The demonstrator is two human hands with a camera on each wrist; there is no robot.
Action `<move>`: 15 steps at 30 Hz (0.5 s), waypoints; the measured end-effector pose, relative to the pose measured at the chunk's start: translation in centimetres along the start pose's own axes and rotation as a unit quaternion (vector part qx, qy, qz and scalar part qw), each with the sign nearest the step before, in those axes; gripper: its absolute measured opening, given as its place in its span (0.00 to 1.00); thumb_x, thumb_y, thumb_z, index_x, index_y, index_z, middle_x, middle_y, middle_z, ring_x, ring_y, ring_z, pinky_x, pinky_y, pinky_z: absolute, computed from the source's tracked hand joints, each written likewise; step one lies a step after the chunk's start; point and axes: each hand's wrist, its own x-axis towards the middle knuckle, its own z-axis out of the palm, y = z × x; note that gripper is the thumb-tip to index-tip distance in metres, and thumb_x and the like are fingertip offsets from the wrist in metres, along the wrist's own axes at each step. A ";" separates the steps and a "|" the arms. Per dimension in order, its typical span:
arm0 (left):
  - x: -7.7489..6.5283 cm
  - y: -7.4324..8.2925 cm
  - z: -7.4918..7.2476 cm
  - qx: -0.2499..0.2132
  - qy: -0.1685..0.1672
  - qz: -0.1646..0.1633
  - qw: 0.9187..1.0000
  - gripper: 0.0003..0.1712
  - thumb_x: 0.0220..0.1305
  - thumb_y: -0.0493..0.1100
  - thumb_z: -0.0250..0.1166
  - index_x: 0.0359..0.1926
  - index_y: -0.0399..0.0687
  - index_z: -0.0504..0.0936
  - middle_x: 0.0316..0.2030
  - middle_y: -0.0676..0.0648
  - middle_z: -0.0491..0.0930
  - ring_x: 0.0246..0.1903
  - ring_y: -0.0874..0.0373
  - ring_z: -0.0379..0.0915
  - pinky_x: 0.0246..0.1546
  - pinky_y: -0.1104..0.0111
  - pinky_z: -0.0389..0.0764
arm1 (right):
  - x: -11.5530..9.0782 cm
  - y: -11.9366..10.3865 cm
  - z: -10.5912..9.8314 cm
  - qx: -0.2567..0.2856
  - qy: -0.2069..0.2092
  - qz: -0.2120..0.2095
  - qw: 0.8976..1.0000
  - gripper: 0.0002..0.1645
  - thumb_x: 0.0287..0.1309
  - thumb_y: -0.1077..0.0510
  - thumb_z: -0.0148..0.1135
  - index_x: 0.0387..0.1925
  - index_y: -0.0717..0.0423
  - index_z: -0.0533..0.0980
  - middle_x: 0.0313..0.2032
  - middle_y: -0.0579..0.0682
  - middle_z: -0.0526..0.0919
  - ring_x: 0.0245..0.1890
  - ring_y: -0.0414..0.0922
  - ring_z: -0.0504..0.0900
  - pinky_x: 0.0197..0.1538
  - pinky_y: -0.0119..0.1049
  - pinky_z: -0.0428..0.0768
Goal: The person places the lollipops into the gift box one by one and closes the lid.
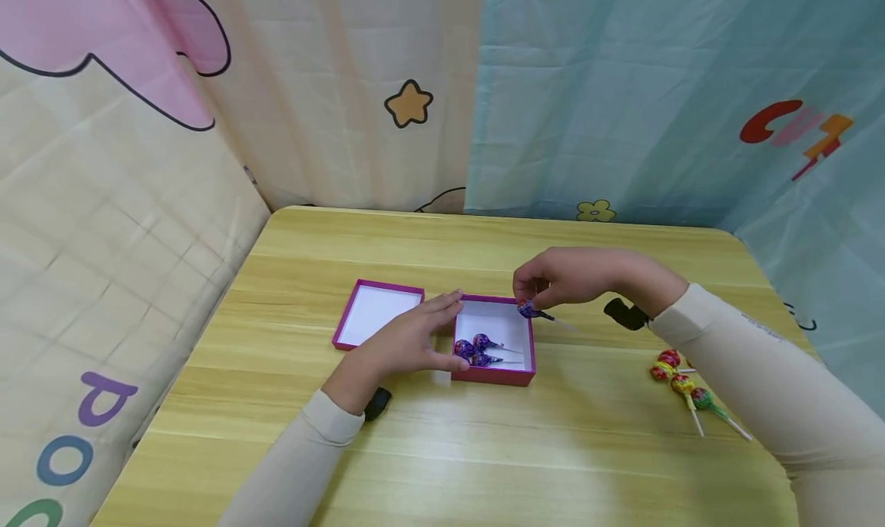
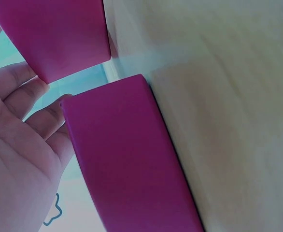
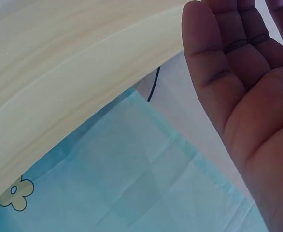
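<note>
Head view: on a light wood-grain bench (image 1: 387,465), a square magenta cardboard box (image 1: 492,377) with a white inside holds three purple-wrapped ball lollipops (image 1: 482,343) toward its front left. The left hand (image 1: 415,336), fingers extended and thumb spread, spans the box's left side, thumb at the front corner and fingertips at the back one. The right hand (image 1: 574,275) pinches another purple-wrapped lollipop (image 1: 528,309) by the box's back right corner, its white stick pointing right. A shallow magenta lid with a white inside (image 1: 379,309) lies left of the box. Red, yellow and green wrapped lollipops (image 1: 682,386) lie grouped well to the right, near the sleeve.

Left wrist view: the left hand's straight fingers reach to the magenta walls of box and lid, which stand just apart.

Right wrist view: the right hand's palm and bent fingers show, fingertips cut off by the top edge; its grip cannot be told from here.
</note>
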 end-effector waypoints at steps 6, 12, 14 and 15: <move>0.1 -0.1 0.0 0.000 -0.004 -0.002 1.000 0.62 0.49 0.78 0.65 0.75 0.48 0.61 0.77 0.57 0.48 0.75 0.57 0.43 0.71 0.57 0.54 | 1.5 -0.6 0.2 -0.011 -0.005 -0.006 1.000 0.00 0.67 0.58 0.61 0.38 0.49 0.78 0.32 0.41 0.79 0.32 0.41 0.76 0.37 0.38 0.78; 0.1 0.0 -0.1 -0.001 -0.004 0.003 1.000 0.61 0.49 0.77 0.66 0.75 0.46 0.61 0.77 0.55 0.49 0.75 0.55 0.44 0.71 0.56 0.55 | 2.8 -1.5 0.3 -0.033 0.003 -0.024 0.999 0.03 0.67 0.61 0.61 0.38 0.49 0.78 0.33 0.40 0.81 0.32 0.40 0.78 0.38 0.37 0.80; 0.1 0.0 -0.1 -0.002 -0.004 0.004 1.000 0.61 0.50 0.77 0.66 0.75 0.46 0.61 0.77 0.55 0.49 0.75 0.55 0.44 0.72 0.57 0.54 | 3.2 -1.8 0.3 -0.038 0.006 -0.027 0.999 0.03 0.67 0.61 0.60 0.39 0.49 0.78 0.33 0.40 0.81 0.32 0.40 0.78 0.38 0.37 0.81; 0.1 0.0 -0.1 -0.001 -0.004 0.005 1.000 0.61 0.50 0.77 0.65 0.75 0.46 0.61 0.77 0.55 0.49 0.75 0.56 0.44 0.72 0.57 0.54 | 3.4 -2.0 0.3 -0.041 0.006 -0.028 0.999 0.03 0.67 0.60 0.61 0.39 0.49 0.79 0.33 0.40 0.81 0.32 0.40 0.78 0.38 0.36 0.81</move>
